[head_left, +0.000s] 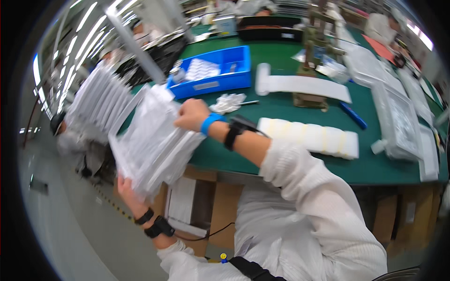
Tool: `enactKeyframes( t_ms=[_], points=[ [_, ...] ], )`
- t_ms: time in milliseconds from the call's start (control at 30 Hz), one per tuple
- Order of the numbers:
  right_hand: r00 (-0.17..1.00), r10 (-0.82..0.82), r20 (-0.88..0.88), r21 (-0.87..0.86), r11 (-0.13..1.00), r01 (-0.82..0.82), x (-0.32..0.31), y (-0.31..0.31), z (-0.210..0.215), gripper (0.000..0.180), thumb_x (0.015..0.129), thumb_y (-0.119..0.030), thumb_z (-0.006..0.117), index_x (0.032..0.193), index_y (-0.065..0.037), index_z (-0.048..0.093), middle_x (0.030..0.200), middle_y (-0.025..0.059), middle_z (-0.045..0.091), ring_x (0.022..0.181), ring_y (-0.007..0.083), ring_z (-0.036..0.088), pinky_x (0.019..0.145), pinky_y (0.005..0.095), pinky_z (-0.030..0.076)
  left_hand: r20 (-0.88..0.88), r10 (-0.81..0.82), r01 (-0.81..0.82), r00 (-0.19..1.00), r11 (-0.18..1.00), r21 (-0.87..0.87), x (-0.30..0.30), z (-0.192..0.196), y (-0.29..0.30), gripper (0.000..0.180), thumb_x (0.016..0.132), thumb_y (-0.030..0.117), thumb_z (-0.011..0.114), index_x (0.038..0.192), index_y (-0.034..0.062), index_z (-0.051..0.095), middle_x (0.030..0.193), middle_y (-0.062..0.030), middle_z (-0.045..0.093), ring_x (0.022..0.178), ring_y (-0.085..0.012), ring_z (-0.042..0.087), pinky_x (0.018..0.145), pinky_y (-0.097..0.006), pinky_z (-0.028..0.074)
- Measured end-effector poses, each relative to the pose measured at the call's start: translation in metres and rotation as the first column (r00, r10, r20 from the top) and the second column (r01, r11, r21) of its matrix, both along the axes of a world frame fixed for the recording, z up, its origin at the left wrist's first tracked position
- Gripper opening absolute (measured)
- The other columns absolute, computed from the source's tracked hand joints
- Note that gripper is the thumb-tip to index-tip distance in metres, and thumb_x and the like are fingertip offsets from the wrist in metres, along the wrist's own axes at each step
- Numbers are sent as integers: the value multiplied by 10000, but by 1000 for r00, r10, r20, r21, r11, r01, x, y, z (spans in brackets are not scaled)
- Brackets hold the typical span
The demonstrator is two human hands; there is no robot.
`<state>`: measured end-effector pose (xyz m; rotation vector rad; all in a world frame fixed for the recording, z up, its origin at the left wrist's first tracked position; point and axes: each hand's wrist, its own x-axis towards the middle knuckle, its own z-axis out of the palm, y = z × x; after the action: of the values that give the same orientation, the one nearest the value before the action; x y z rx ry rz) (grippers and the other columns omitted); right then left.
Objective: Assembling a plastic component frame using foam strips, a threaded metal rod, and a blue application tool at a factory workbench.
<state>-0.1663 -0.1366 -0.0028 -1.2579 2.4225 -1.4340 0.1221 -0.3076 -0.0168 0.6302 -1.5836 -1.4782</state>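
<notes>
A thick stack of white sheets or trays in clear plastic (150, 136) is tilted over the left end of the green table. My left hand (130, 192) grips its lower near corner, the fingers partly hidden behind it. At its upper right edge, my right hand (192, 114) is closed on the stack, with the fingertips out of sight. Behind it, to the left, stands a row of similar white pieces (96, 103). A blue bin (211, 86) with white parts inside sits just beyond my right hand. Crumpled white material (228, 103) lies beside that hand.
A white padded strip with yellow lines (309, 138) lies on the green table (225, 140). Farther back are a long white strip (304, 86), a hand press (313, 47) and a blue pen (354, 115). Plastic-wrapped trays (401, 122) cover the right side. Cardboard boxes (225, 210) stand below.
</notes>
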Motion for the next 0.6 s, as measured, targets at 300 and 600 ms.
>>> enactKeyframes(
  t_ms=[300, 600],
  points=[
    [753, 249, 609, -395, 919, 15, 2, 5, -16, 561, 710, -111, 724, 1234, 54, 614, 1162, 157, 677, 1023, 229, 655, 881, 322, 504, -133, 76, -60, 988, 991, 115, -30, -49, -32, 459, 794, 39, 497, 1235, -38, 601, 1010, -100, 668, 816, -196, 646, 779, -294, 517],
    [721, 536, 440, -696, 710, -103, 57, 89, 48, 629, 817, 3, 645, 1415, 17, 450, 1249, 192, 627, 1110, 243, 636, 929, 303, 493, -189, 176, -158, 966, 981, 109, -37, 5, 40, 714, 842, 129, 523, 1500, -45, 308, 1337, -157, 522, 1118, -248, 572, 978, -335, 446]
  ],
)
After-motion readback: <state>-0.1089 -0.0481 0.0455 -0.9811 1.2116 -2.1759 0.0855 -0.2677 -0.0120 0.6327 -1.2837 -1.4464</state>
